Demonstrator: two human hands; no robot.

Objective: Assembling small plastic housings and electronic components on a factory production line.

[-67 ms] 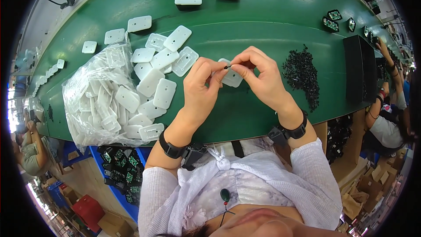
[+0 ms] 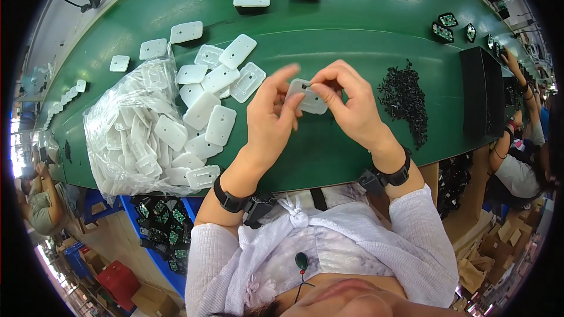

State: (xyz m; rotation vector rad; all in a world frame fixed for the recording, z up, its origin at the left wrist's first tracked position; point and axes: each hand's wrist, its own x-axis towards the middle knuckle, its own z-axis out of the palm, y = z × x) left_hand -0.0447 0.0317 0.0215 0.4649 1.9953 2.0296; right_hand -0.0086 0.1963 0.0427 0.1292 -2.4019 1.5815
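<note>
Smooth plastic cover (image 2: 312, 104), smooth glossy tabletop (image 2: 335, 158)

Worn on the person's head, the left of a side-by-side pair, the fisheye camera looks steeply down over the torso (image 2: 335, 252) and out across the bench (image 2: 352, 29) toward its far edge. It sits at close range, with the left hand (image 2: 273, 103) and right hand (image 2: 348, 97) near mid-view. The wide field bows the bench's near edge and takes in co-workers (image 2: 523, 170) at both sides.

left hand (image 2: 267, 110) out of its pinch, white cover (image 2: 313, 104) more exposed
</note>
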